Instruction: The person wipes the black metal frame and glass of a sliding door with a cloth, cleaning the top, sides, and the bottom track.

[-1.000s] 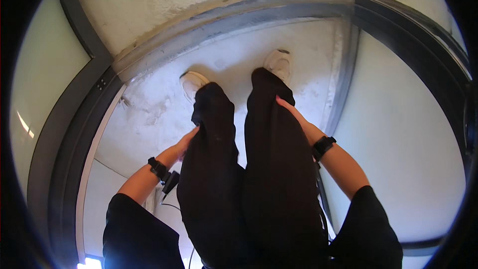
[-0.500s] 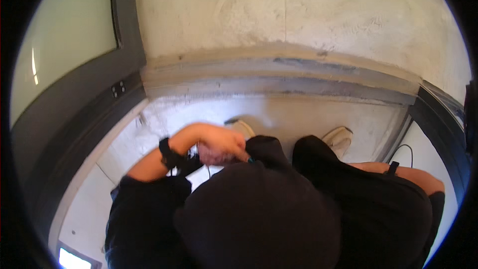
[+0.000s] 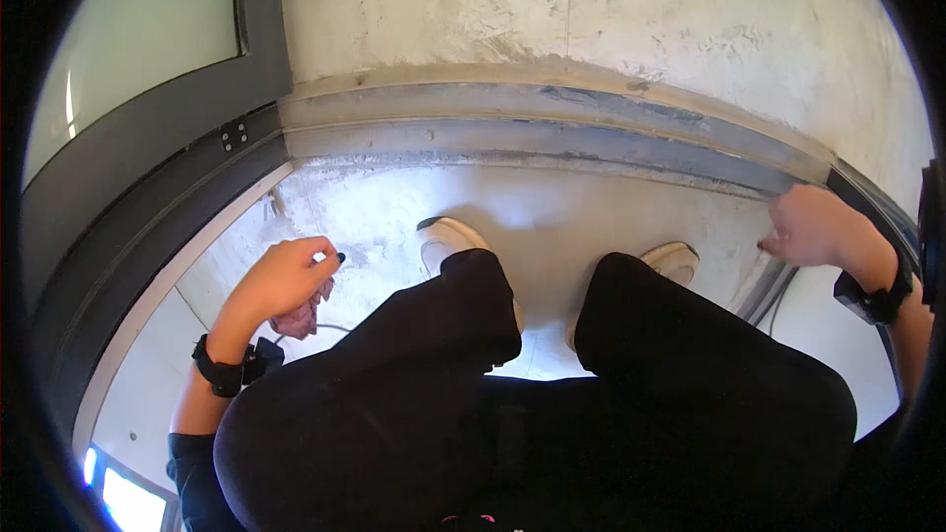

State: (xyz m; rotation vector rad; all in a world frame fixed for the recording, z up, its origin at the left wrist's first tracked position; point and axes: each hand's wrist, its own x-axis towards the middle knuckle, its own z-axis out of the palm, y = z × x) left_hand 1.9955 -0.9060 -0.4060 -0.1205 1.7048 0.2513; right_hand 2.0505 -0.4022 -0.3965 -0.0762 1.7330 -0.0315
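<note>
Since the cloth (image 3: 299, 320) beneath it looks soft and light, the left hand (image 3: 281, 279) aptly clasps bunched folds; the right hand's (image 3: 820, 227) fingers hang apart.

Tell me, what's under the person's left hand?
A crumpled pinkish cloth shows below the left hand, with floor around it. The hand covers the cloth's upper part, so its full shape cannot be seen.

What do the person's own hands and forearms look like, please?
The left hand shows one dark nail; its wrist wears a black strap with a boxy module, and its arm a black sleeve. The right hand has a similar black wristband.
</note>
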